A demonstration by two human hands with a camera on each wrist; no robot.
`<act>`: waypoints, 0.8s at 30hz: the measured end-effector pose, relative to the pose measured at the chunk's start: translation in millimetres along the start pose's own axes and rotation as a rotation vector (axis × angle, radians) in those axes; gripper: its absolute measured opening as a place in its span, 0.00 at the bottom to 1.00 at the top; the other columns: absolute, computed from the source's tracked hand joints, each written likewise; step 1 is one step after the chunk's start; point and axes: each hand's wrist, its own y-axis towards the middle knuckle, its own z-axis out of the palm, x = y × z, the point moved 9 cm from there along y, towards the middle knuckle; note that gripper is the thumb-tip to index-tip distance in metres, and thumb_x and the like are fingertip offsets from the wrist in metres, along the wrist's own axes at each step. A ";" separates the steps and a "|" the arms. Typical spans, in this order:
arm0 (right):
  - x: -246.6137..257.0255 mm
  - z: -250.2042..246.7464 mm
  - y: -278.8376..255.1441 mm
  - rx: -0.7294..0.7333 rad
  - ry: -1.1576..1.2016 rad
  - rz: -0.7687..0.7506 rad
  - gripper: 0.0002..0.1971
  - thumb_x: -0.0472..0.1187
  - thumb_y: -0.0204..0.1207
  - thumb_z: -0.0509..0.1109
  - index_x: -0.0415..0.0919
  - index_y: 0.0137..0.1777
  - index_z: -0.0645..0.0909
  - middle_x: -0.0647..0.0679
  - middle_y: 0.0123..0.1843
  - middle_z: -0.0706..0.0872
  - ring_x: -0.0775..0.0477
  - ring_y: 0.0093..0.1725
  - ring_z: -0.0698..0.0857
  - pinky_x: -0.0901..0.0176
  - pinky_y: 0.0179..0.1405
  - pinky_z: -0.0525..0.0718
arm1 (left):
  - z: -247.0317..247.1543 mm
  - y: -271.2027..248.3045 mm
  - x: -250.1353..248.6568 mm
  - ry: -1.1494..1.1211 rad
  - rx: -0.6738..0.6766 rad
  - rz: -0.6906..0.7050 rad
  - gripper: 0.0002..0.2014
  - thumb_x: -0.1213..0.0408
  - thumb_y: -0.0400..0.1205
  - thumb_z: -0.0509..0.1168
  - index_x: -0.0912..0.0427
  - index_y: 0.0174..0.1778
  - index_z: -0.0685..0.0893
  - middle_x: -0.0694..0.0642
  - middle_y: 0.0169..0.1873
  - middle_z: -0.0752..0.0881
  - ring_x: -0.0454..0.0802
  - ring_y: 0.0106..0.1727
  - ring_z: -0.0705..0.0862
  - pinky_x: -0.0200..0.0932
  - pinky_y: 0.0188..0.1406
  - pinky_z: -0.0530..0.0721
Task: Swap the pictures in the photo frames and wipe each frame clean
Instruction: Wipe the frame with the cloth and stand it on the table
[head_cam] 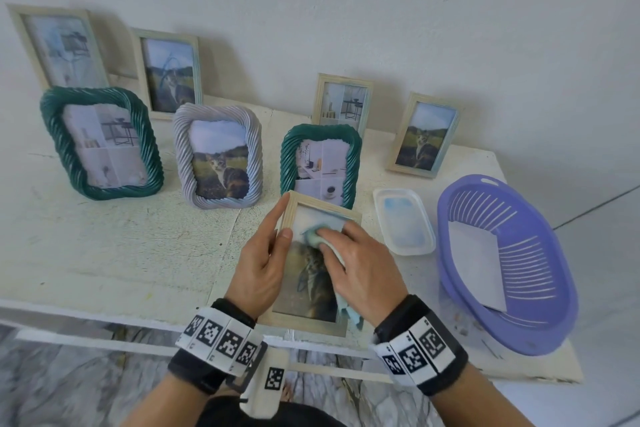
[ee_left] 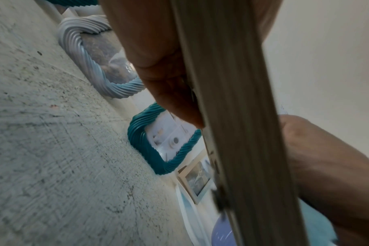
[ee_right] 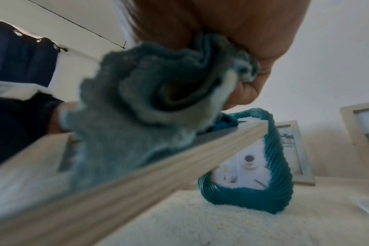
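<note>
Low on the white table [head_cam: 121, 253], centre of the head view, the left hand [head_cam: 263, 263] grips the wooden frame's [head_cam: 313, 322] left edge while the right hand [head_cam: 360, 263] presses a bunched blue cloth [head_cam: 313, 236] onto its glass.

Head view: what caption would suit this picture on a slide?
Left hand steadies a wooden photo frame while the right hand wipes its glass with a blue cloth.

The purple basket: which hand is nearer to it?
Right. The right hand, wiping the held wooden frame, lies beside the purple basket; the left hand is beyond the frame.
</note>
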 end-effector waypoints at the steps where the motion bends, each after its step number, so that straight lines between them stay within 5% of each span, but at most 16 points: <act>1: -4.1 -2.4 2.3 -0.023 -0.030 0.017 0.12 0.46 0.84 0.61 0.47 0.61 0.82 0.50 0.44 0.77 0.45 0.30 0.81 0.52 0.27 0.82 | 1.9 -0.8 -0.2 0.002 0.000 -0.002 0.25 0.70 0.88 0.55 0.54 0.83 0.64 0.46 0.22 0.67 0.37 0.23 0.63 0.31 0.26 0.66; 4: -0.9 -3.8 5.0 -0.069 -0.003 0.059 0.11 0.44 0.84 0.60 0.46 0.61 0.81 0.49 0.45 0.77 0.46 0.32 0.82 0.53 0.29 0.82 | 4.1 -0.5 -0.5 0.007 -0.014 -0.001 0.25 0.70 0.88 0.55 0.54 0.83 0.64 0.46 0.22 0.68 0.37 0.23 0.64 0.31 0.25 0.67; 9: 13.5 6.4 -5.7 0.074 0.048 -0.004 0.11 0.44 0.85 0.59 0.48 0.63 0.79 0.52 0.43 0.75 0.48 0.31 0.80 0.57 0.29 0.79 | -1.6 -2.2 2.3 0.000 -0.018 -0.003 0.25 0.66 0.88 0.55 0.54 0.83 0.64 0.45 0.21 0.66 0.38 0.23 0.62 0.31 0.25 0.65; 15: -3.2 -2.4 2.1 -0.013 -0.013 0.078 0.13 0.44 0.84 0.57 0.46 0.62 0.79 0.50 0.45 0.76 0.47 0.32 0.81 0.59 0.29 0.77 | 3.3 -0.9 0.7 0.009 -0.023 -0.012 0.25 0.70 0.89 0.56 0.51 0.83 0.64 0.53 0.22 0.68 0.39 0.23 0.63 0.34 0.25 0.67; 19: 10.3 5.9 -9.5 0.123 0.080 -0.032 0.12 0.44 0.85 0.59 0.50 0.64 0.80 0.53 0.44 0.75 0.49 0.33 0.80 0.57 0.32 0.80 | -1.4 0.0 2.6 -0.001 -0.020 -0.013 0.24 0.65 0.89 0.56 0.50 0.83 0.64 0.46 0.22 0.66 0.41 0.23 0.63 0.34 0.25 0.66; 24: -9.7 -7.0 7.7 -0.029 -0.017 0.058 0.19 0.50 0.83 0.50 0.46 0.60 0.81 0.50 0.45 0.76 0.47 0.32 0.81 0.57 0.29 0.79 | 3.3 2.6 -2.5 0.043 -0.031 0.005 0.25 0.63 0.88 0.56 0.52 0.83 0.64 0.43 0.21 0.71 0.38 0.22 0.63 0.30 0.25 0.65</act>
